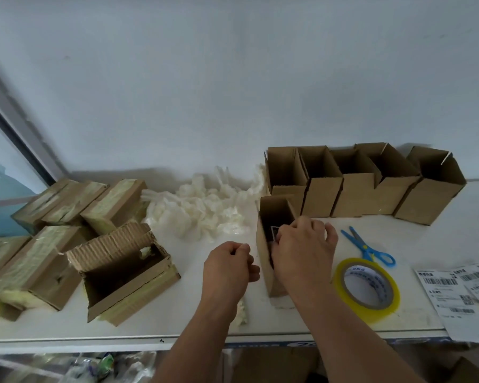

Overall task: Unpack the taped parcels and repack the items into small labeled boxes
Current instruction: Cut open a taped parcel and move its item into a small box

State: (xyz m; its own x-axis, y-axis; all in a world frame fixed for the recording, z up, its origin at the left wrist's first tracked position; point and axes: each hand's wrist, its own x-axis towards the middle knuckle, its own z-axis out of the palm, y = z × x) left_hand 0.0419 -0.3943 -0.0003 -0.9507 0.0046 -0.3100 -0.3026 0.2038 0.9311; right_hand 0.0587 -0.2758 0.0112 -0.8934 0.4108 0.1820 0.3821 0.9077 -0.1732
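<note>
A small open cardboard box [263, 244] stands upright in the middle of the white table [177, 322]. My right hand [302, 252] is over its open top, fingers curled around a small dark item [275, 233] that sits partly inside the box. My left hand [227, 268] hovers just left of the box with its fingers curled and nothing visible in it. An opened taped parcel [122, 272] lies at the left with its flap up. Several parcels wrapped in yellowish tape [67, 205] are stacked behind it.
Several open small boxes [365, 183] line the wall at the back right. White packing wrap [205, 205] is heaped in the middle. Blue scissors [368, 248], a yellow tape roll [367, 288] and printed shipping labels [454, 294] lie to the right.
</note>
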